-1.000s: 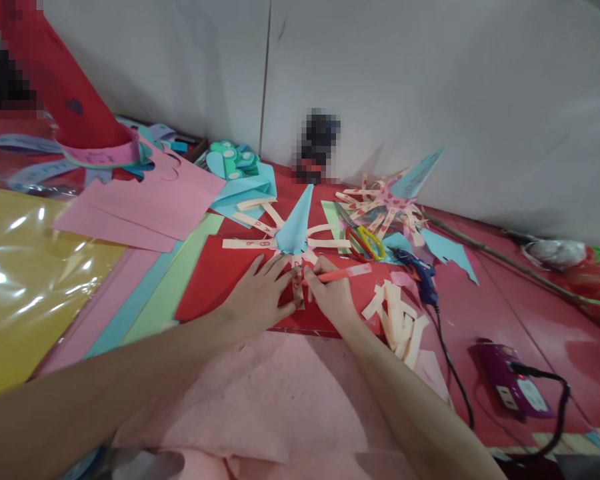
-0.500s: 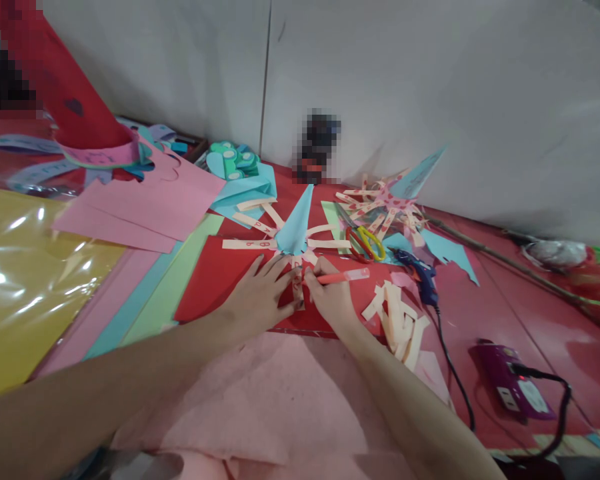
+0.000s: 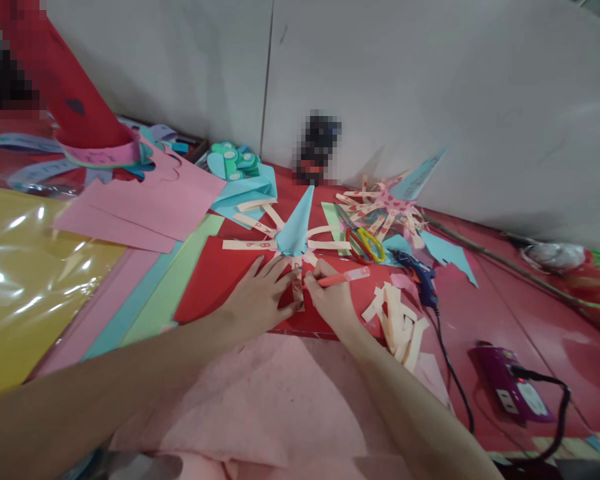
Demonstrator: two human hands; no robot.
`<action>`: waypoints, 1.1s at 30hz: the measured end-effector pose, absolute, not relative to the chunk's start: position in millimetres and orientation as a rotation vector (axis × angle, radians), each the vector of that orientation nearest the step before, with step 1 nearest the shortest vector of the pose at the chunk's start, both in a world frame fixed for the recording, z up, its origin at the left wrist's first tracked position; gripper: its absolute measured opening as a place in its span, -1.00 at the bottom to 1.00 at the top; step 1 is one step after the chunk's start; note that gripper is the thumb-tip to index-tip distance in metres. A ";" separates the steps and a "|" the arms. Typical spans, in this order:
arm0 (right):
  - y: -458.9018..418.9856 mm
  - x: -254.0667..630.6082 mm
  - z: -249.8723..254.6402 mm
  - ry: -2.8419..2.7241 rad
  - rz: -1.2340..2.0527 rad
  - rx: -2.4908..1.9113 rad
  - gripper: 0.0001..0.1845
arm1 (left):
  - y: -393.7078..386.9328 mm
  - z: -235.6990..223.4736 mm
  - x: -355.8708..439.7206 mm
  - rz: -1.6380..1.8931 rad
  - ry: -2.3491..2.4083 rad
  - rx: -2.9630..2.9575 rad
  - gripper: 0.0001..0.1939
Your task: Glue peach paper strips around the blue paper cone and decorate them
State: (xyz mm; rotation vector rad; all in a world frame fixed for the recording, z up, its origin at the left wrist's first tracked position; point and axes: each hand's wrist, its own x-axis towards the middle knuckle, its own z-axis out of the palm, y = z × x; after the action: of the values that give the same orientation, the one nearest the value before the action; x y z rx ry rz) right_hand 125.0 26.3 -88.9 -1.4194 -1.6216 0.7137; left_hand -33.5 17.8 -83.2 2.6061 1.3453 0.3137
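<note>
A light blue paper cone (image 3: 296, 227) stands on red paper (image 3: 205, 287), with cream paper strips fanning out around its base. Several strips carry red letters, such as the lettered strip (image 3: 245, 245) on the left. My left hand (image 3: 260, 290) lies spread on the paper, its fingertips on the strip (image 3: 297, 293) that points toward me. In my right hand (image 3: 330, 293) is a red pen (image 3: 344, 277), gripped between the fingers. The pen's tip is at that same strip, partly hidden by my fingers.
Loose cream strips (image 3: 400, 327) lie right of my hand. Beyond them are yellow-handled scissors (image 3: 370, 245), a blue glue gun (image 3: 420, 277) and a purple power strip (image 3: 513, 383). A second decorated cone (image 3: 417, 177) stands at the back; pink sheets (image 3: 145, 200) are at left.
Both hands stay at the same strip. My right hand and the pen have shifted only very slightly; everything else looks unchanged.
</note>
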 end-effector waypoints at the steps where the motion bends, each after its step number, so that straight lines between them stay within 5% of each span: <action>1: 26.3 124.9 -88.7 -1.615 0.720 -1.421 -0.70 | 17.7 -82.7 -33.6 0.310 1.341 2.609 -0.56; 33: 25.6 124.2 -86.7 -1.383 1.105 -1.329 -0.67 | 18.8 -85.2 -33.8 0.314 1.373 2.640 -0.49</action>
State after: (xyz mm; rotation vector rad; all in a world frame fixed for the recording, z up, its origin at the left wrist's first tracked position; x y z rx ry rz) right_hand 124.2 25.6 -86.7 -1.3287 -1.3827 1.1049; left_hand -33.8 18.8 -85.2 2.6397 1.3726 0.3135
